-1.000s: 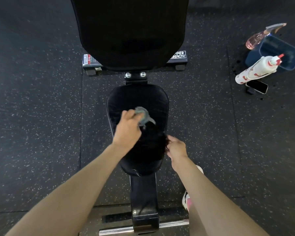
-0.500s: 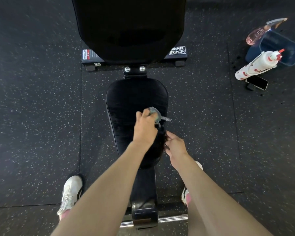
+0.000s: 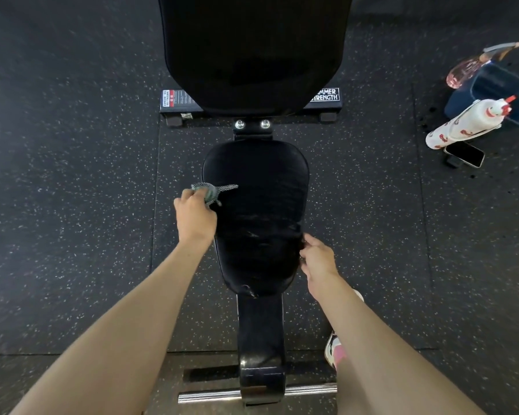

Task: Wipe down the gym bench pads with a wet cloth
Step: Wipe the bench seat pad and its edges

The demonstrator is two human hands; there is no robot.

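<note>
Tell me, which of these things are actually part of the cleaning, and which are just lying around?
In use: cloth in the left hand, seat pad, right hand holding its edge, back pad.
Lying about, untouched: white spray bottle, pink spray bottle, blue tub, phone.

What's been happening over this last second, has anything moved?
The left hand, gripping the cloth, swept right across the seat pad, then back to its left edge. The right hand kept holding the pad's right edge; the phone and white bottle stayed put.
</note>
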